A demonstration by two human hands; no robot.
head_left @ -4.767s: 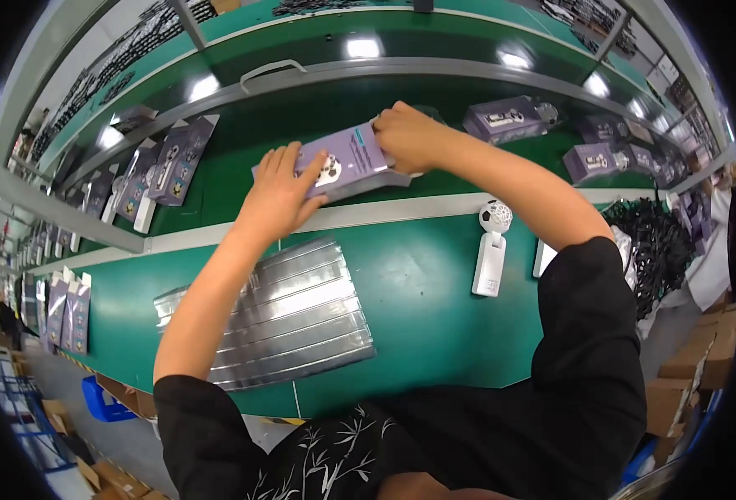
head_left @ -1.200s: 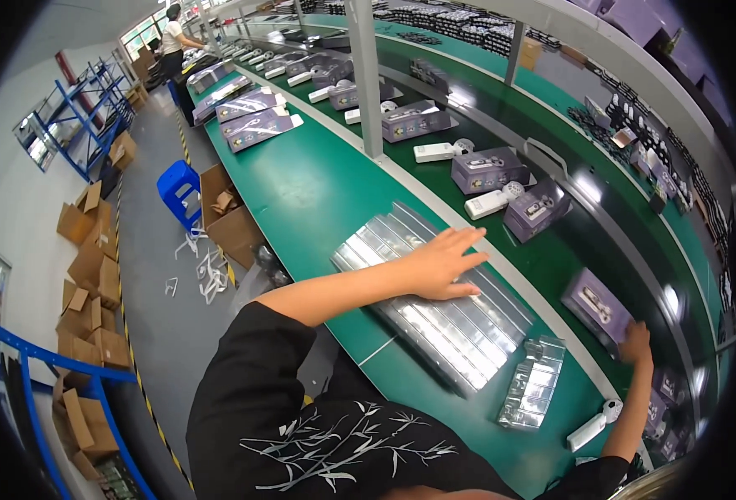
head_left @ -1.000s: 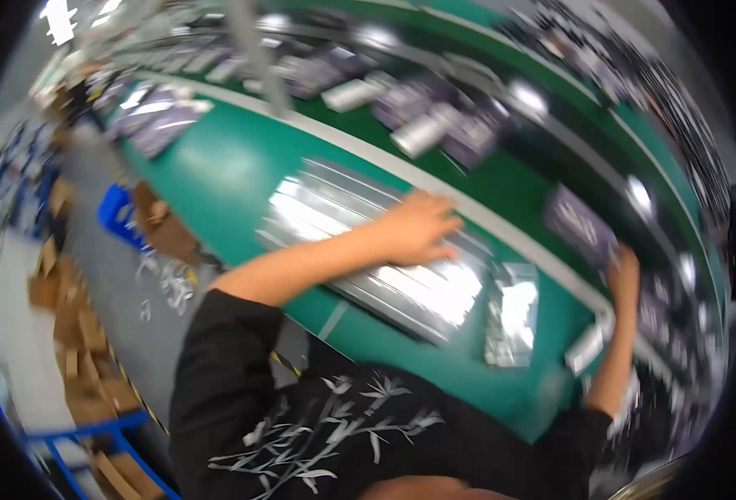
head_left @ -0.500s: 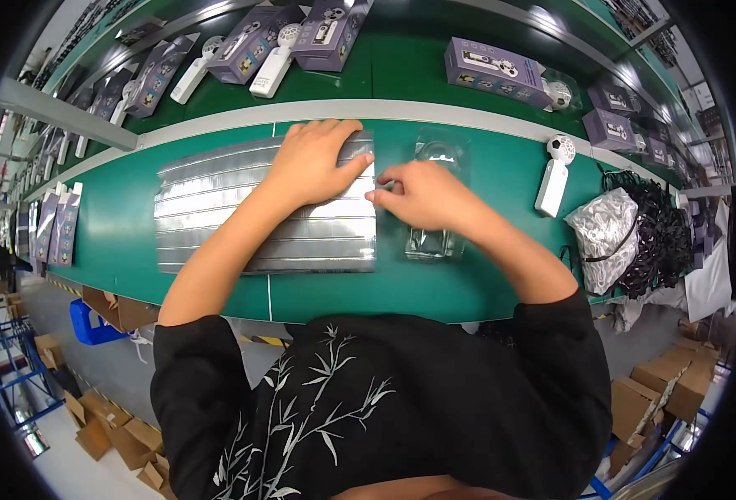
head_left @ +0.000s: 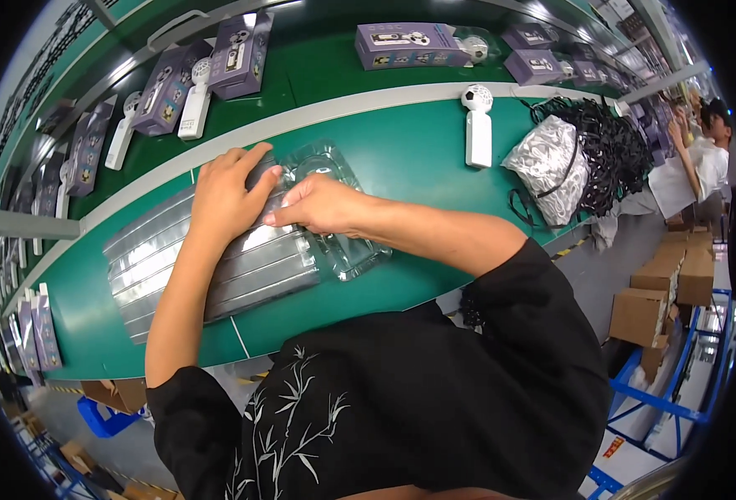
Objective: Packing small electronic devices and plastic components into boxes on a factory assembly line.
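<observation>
My left hand (head_left: pixel 224 200) lies flat on the right end of a wide stack of clear ribbed plastic trays (head_left: pixel 168 258) on the green bench, fingers spread toward the far edge. My right hand (head_left: pixel 318 204) rests just beside it, fingers pinched at the edge of a single clear moulded tray (head_left: pixel 347 242) that lies next to the stack; whether it grips the tray I cannot tell. A white handheld fan (head_left: pixel 477 125) stands apart to the right, untouched.
Purple product boxes (head_left: pixel 405 43) and white fans (head_left: pixel 193 100) line the raised back shelf. A silvery bag (head_left: pixel 548 167) and a heap of black cords (head_left: pixel 605 150) sit at the right. Another person (head_left: pixel 705 154) works far right. Cardboard boxes (head_left: pixel 663 287) stand on the floor.
Earlier both hands held a purple box at the back shelf. The view then swung around. Now both hands are down at the tray stack, the right one beside the left.
</observation>
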